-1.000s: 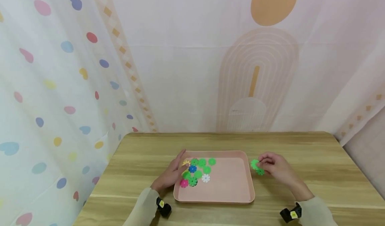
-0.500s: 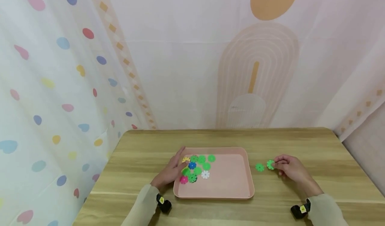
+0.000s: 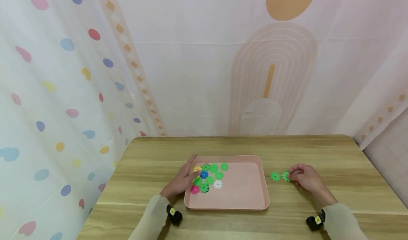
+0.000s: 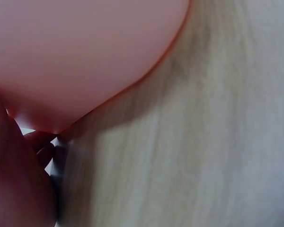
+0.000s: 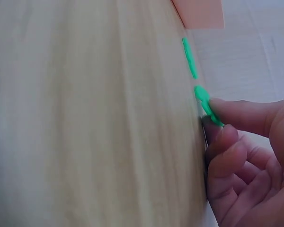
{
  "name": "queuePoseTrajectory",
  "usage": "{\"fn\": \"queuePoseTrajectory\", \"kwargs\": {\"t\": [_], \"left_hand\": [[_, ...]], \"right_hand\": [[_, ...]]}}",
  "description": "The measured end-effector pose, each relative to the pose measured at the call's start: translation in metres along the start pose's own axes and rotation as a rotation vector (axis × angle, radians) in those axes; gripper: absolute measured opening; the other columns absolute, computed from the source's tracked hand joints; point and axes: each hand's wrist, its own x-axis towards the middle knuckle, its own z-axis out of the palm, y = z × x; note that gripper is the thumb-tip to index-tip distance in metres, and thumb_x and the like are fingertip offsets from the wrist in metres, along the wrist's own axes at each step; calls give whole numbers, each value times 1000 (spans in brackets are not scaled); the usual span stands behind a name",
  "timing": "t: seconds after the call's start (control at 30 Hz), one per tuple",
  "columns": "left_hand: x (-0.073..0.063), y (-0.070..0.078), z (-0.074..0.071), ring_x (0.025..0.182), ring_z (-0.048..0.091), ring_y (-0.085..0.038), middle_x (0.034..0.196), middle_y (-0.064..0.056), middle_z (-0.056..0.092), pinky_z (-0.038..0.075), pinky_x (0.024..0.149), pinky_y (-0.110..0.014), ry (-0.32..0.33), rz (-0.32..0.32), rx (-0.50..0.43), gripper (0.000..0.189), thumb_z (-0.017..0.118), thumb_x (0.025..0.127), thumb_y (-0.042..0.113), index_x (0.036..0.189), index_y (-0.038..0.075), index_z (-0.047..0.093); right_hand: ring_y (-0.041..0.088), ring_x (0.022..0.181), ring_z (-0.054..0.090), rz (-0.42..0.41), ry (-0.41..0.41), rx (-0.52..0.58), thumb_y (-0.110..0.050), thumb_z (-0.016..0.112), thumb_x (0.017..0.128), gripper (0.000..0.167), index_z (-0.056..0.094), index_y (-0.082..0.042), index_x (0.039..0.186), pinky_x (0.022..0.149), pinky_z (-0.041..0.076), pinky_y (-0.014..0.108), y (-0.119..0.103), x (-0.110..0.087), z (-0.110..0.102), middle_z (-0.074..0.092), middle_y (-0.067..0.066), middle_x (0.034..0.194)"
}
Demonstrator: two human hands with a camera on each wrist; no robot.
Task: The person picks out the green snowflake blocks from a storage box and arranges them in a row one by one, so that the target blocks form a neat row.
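Observation:
My right hand (image 3: 308, 179) pinches a green snowflake disc (image 3: 285, 176) between thumb and fingers, right of the tray. In the right wrist view that disc (image 5: 204, 101) is tilted, one edge at or near the tabletop. A second green disc (image 3: 275, 176) lies flat on the table just to its left. My left hand (image 3: 179, 183) holds the left wall of a pink tray (image 3: 240, 195), thumb over the inside and fingers along the outside. Several snowflake discs sit in the tray's left half, mostly green, with a blue one (image 3: 204, 175), a white one (image 3: 218, 184) and a magenta one (image 3: 195, 190).
The tray stands on a wood-grain table (image 3: 236, 225). Behind the table hangs a pale patterned curtain (image 3: 191, 73). A yellow disc (image 3: 197, 168) is partly covered by my left hand's thumb.
My right hand has moved right, away from the tray, with its green disc, then slightly back left. The other green disc now lies uncovered on the table. The left hand stays at the tray.

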Motion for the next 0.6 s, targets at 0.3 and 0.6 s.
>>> {"fn": "queuePoseTrajectory", "kwargs": {"t": [0.3, 0.6], "left_hand": [[-2, -2, 1, 151, 9, -40, 165, -8, 12, 6, 114, -71, -3, -24, -14, 72, 52, 102, 37, 160, 34, 10], [-2, 2, 1, 152, 7, -36, 166, -5, 10, 5, 116, -69, -13, -42, -72, 71, 52, 102, 36, 159, 40, 9]], "right_hand": [[16, 61, 51, -1, 32, -68, -5, 68, 88, 14, 61, 2, 98, 48, 45, 26, -1, -1, 6, 59, 3, 77], [17, 71, 48, -92, 17, -171, -9, 69, 89, 17, 63, 3, 100, 60, 41, 27, -5, 0, -1, 58, 4, 80]]}}
